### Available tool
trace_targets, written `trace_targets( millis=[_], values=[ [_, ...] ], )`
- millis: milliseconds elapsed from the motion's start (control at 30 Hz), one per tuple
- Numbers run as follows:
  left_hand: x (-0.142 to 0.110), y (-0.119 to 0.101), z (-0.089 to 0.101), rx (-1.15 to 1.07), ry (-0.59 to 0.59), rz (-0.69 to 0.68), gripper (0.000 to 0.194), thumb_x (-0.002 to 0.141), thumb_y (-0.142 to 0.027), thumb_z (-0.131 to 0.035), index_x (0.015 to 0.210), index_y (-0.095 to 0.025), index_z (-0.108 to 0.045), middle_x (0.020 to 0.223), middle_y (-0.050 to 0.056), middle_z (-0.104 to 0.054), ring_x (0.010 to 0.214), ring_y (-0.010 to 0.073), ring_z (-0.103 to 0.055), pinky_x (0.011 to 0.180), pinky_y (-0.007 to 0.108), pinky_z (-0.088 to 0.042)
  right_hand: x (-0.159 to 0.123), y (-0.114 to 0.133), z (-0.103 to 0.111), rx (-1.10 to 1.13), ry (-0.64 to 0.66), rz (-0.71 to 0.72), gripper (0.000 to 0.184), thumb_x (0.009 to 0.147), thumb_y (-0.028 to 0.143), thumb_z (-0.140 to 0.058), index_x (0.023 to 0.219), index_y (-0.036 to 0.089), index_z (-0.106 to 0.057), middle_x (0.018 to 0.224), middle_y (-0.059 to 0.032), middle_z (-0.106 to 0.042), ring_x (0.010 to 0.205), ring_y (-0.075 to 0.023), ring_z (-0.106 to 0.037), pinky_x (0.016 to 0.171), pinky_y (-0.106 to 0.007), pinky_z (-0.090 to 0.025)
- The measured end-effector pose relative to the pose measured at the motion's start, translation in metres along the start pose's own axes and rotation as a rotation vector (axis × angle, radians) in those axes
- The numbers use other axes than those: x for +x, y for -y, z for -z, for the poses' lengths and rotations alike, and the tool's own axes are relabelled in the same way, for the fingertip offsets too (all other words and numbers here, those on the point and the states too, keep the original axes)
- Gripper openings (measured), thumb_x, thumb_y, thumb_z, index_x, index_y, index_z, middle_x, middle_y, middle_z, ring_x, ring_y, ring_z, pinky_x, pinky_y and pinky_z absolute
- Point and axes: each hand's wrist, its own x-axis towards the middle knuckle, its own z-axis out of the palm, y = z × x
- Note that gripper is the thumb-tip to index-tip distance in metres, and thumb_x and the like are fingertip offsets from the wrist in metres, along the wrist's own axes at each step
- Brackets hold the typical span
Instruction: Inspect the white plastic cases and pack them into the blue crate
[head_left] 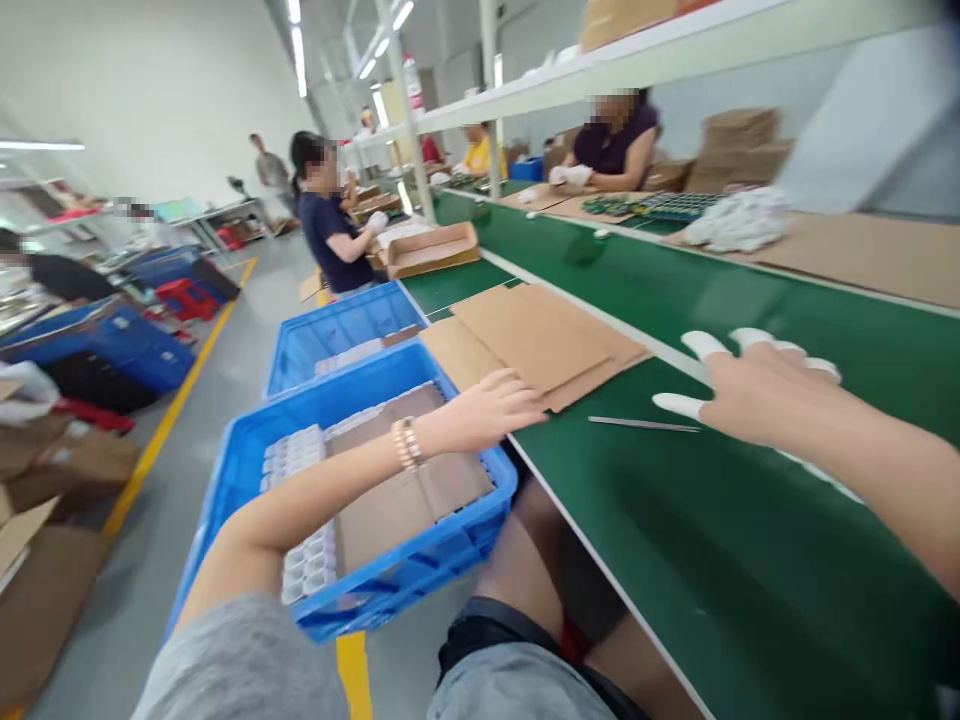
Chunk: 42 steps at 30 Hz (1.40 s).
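Note:
My left hand, with a beaded bracelet at its wrist, is open at the near corner of some flat cardboard sheets. Its fingers stretch out over the table edge; whether they press on the cardboard I cannot tell. White finger cots cover the fingertips of my right hand, which is spread open over the green table and holds nothing. Between both hands lies a thin pale strip. Beneath my left forearm, a blue crate holds brown cardboard pieces and white cupped trays.
Behind the near crate stands a second blue crate. An open cardboard box is at the table's far end, near a standing person. Across the table are another seated person, green circuit boards and a white cloth heap.

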Motion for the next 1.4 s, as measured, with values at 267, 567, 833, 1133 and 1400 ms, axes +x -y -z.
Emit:
trace_targets(
  millis=[267,567,833,1133,1400],
  values=[
    [-0.344,-0.083,-0.056,-0.129,0.508,0.96,0.105,0.061,-0.025,-0.084,0.146,-0.02,-0.024,0.135,0.018,-0.047,0.127,0.0348,-0.044,0.106,0.051,-0.032,0.03,0.294,-0.016,0.001,0.184,0.724,0.06,0.085,0.045,-0.067,0.131,0.009,-0.05,0.124,-0.0242,-0.052,0.117,-0.039,-0.05,0.093,-0.048,-0.04],
    [-0.401,-0.135,-0.124,-0.239,0.608,1.101,0.122,0.055,-0.048,-0.086,0.152,-0.025,-0.015,0.142,0.019,-0.042,0.132,0.0361,-0.04,0.111,0.052,-0.025,-0.008,0.514,-0.133,0.113,0.365,1.066,0.038,0.093,0.038,-0.059,0.123,0.015,-0.056,0.124,-0.0106,-0.057,0.111,-0.025,-0.057,0.094,-0.047,-0.047],
    [-0.397,-0.135,-0.155,-0.415,0.681,1.034,0.135,0.046,-0.058,-0.085,0.153,-0.027,-0.009,0.15,0.023,-0.034,0.139,0.043,-0.03,0.113,0.059,-0.018,-0.029,0.593,-0.203,0.292,0.338,1.16,0.041,0.094,0.037,-0.058,0.129,0.016,-0.052,0.128,-0.0108,-0.054,0.114,-0.026,-0.055,0.096,-0.049,-0.047],
    [-0.396,-0.141,-0.187,-0.497,0.743,1.148,0.137,0.045,-0.054,-0.086,0.154,-0.029,-0.006,0.158,0.023,-0.014,0.143,0.0494,-0.015,0.111,0.066,-0.021,-0.029,0.663,-0.224,0.327,0.335,1.181,0.035,0.094,0.033,-0.059,0.124,0.016,-0.056,0.126,-0.0103,-0.055,0.111,-0.0245,-0.057,0.092,-0.046,-0.05],
    [-0.408,-0.142,-0.204,-0.662,0.766,1.162,0.136,0.043,-0.062,-0.082,0.153,-0.033,-0.007,0.161,0.019,-0.003,0.143,0.0509,-0.004,0.11,0.071,-0.019,-0.014,0.71,-0.23,0.248,0.361,1.228,0.034,0.093,0.033,-0.06,0.122,0.015,-0.057,0.127,-0.0102,-0.056,0.112,-0.0247,-0.057,0.093,-0.047,-0.049]
  ],
)
